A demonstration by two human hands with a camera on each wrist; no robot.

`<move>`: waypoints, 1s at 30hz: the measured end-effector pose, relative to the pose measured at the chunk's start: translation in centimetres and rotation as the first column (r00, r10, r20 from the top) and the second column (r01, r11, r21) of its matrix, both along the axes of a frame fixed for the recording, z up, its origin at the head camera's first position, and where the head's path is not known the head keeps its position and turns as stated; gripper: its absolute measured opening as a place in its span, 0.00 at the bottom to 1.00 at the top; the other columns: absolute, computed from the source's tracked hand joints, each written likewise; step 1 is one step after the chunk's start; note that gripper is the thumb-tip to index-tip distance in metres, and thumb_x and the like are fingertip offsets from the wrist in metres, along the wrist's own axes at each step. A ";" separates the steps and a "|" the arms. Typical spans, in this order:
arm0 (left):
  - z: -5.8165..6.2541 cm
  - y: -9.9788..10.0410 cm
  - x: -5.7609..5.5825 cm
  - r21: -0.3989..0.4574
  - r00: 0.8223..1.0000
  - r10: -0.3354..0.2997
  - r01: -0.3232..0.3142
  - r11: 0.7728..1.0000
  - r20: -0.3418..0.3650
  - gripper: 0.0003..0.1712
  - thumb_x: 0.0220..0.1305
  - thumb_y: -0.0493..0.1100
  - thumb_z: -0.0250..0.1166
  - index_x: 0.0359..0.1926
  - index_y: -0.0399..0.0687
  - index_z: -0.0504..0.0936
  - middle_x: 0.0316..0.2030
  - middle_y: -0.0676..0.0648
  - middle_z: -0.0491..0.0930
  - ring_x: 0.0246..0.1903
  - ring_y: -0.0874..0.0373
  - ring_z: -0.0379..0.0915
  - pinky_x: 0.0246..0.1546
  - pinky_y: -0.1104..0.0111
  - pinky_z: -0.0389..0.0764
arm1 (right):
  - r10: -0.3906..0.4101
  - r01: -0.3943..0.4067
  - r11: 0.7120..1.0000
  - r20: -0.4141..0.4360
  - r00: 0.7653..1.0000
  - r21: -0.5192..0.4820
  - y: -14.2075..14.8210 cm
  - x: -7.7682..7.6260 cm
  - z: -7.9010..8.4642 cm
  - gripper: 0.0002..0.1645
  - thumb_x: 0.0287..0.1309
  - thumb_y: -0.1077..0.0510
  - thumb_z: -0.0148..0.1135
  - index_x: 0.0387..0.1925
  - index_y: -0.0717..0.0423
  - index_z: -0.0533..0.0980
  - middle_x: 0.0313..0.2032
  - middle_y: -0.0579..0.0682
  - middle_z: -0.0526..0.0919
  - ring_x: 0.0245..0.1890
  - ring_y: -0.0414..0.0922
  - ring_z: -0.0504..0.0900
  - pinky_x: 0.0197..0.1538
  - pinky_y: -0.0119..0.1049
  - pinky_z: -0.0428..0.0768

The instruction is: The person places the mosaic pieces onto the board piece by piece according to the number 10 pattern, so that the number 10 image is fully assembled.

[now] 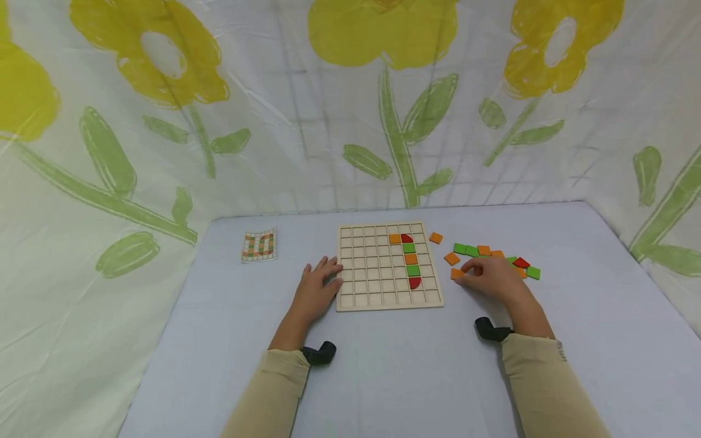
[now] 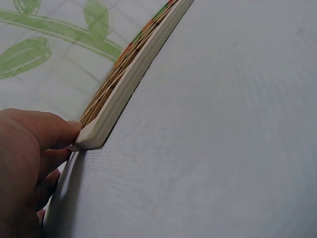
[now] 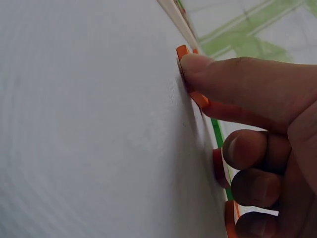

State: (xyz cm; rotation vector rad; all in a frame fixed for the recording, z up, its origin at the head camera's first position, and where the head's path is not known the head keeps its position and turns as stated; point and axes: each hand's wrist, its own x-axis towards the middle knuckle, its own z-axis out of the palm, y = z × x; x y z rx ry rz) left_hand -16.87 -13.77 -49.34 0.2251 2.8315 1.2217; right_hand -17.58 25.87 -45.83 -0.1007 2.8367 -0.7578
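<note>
A pale wooden grid board lies on the table, with several orange, green and red pieces set in its right-hand columns. My left hand rests at the board's left edge, fingers spread, thumb and index finger touching the rim. The left wrist view shows the thumb against the board's corner. To the right of the board, my right hand pinches an orange square tile between thumb and index finger, low over the table. In the right wrist view, the thumb covers part of the orange tile.
Loose green, orange and red pieces lie around and beyond the right hand, among them a green tile and a red piece. Single orange tiles sit near the board's right edge. A patterned card lies at the back left.
</note>
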 end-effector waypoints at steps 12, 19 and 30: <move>0.0 -0.1 0.1 0.014 1.000 -0.011 0.011 1.000 -0.020 0.21 0.69 0.45 0.61 0.61 0.49 0.78 0.70 0.50 0.67 0.74 0.52 0.53 0.77 0.51 0.39 | 0.011 -0.011 1.000 0.006 1.000 0.025 -0.6 -0.1 0.1 0.23 0.57 0.46 0.69 0.50 0.55 0.83 0.26 0.50 0.73 0.27 0.45 0.70 0.26 0.34 0.66; -0.1 -0.2 -0.1 0.013 1.000 -0.004 0.005 1.000 -0.028 0.21 0.69 0.46 0.61 0.61 0.50 0.79 0.70 0.51 0.67 0.74 0.52 0.53 0.77 0.51 0.39 | 0.098 -0.099 0.994 -0.036 0.995 -0.038 -3.8 -0.1 0.6 0.23 0.57 0.45 0.69 0.49 0.54 0.83 0.24 0.48 0.73 0.24 0.44 0.69 0.25 0.34 0.66; -0.2 0.0 0.0 0.013 1.000 -0.006 0.006 1.000 -0.021 0.21 0.69 0.46 0.61 0.61 0.49 0.79 0.70 0.50 0.67 0.74 0.52 0.53 0.77 0.51 0.38 | 0.241 -0.241 0.965 -0.018 0.970 -0.104 -9.6 0.0 0.1 0.15 0.55 0.48 0.72 0.44 0.47 0.84 0.24 0.43 0.77 0.29 0.42 0.72 0.31 0.34 0.72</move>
